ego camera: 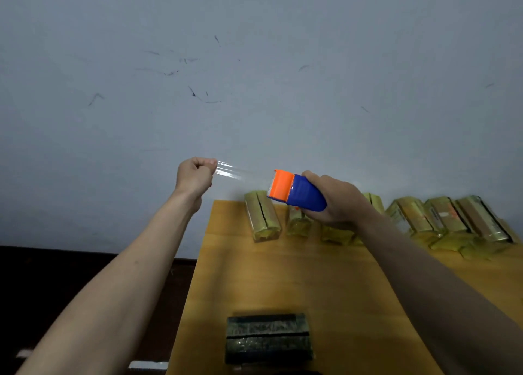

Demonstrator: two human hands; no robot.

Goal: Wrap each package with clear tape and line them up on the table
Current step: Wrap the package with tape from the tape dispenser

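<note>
Clear tape [230, 173] stretches taut at mid-frame, a thin glinting film that will be nearly weightless, limp and very sticky, quick to fold onto itself or pick up creases if the tension drops. At its left end the left hand [194, 176] is curled into a fist, fingertips pinching the free end, which looks the right place to hold it: by the very edge, so little adhesive is spoiled. To the right, the right hand [335, 197] wraps round the blue body of the tape dispenser [295, 190], whose orange cutter head faces the strip; it is rigid plastic, light, and best gripped by that handle, away from the blade. Both hands are raised and well apart, above the yellow wooden surface [283, 275]. Along the far edge, from the middle to the right of the frame, yellowish wrapped packages [261, 219] stand in a row, glossy and probably slippery. At lower centre lies a dark package [267, 338], boxy and apparently firm, likely next for wrapping; grasping it by its long sides seems safest.
</note>
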